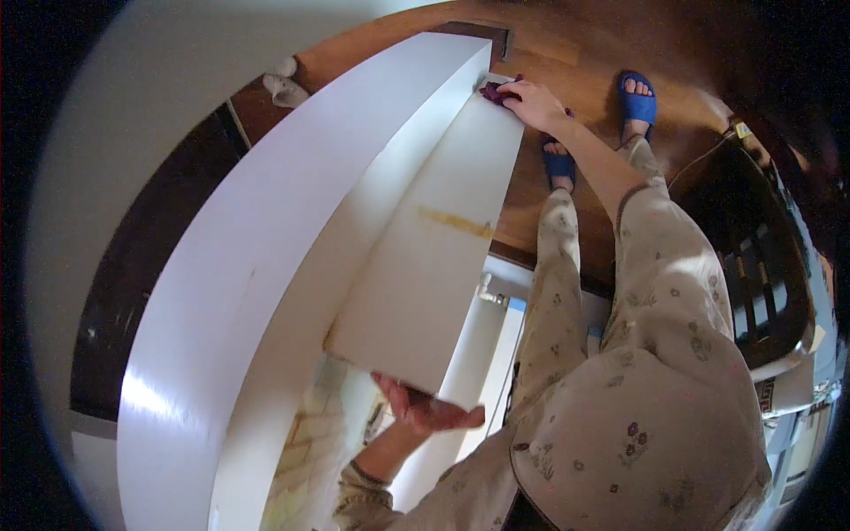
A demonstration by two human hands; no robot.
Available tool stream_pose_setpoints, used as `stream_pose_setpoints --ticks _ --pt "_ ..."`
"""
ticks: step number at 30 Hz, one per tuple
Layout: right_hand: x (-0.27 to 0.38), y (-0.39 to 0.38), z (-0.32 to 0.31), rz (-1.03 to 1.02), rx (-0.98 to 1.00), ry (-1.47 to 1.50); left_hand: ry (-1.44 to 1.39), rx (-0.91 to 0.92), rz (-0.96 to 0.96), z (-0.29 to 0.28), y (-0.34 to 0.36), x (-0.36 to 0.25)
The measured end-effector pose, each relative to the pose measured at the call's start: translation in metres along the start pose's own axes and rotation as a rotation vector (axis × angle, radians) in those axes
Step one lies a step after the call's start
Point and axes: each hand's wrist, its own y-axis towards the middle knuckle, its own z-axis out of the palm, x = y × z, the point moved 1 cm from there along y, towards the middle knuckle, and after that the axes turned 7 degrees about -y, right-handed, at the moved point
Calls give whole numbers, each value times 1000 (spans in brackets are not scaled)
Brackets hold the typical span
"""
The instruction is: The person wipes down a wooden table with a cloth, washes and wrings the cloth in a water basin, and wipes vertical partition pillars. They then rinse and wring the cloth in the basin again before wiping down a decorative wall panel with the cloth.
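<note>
My right hand (pixel 534 104) presses a crumpled maroon cloth (pixel 491 91) onto the far end of a long white board (pixel 421 274), its fingers curled over the cloth. My left hand (pixel 425 409) is at the board's near end, fingers under and against that edge, supporting it. A yellowish streak (pixel 456 221) crosses the board's face. The board lies alongside a curved white panel (pixel 257 221) on the left.
My legs (pixel 642 301) in patterned trousers and my feet in blue slippers (pixel 639 104) stand on a wooden floor (pixel 567 44). A dark chair-like piece (pixel 744 292) is at right. Small white objects (pixel 285 91) are at upper left, beyond the panel.
</note>
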Motion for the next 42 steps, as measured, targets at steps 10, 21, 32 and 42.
stream_pose_setpoints --ticks 10,21,32,42 --pt "176 -138 -29 -220 -58 -27 102 -70 157 8 -29 21" --pt "276 -240 -40 -349 -41 141 -42 -127 164 16 -42 45" --pt "284 -338 -112 -119 275 1543 -244 -376 204 7 -33 36" --pt "181 -289 -109 1 -35 1097 -230 -341 123 9 -35 37"
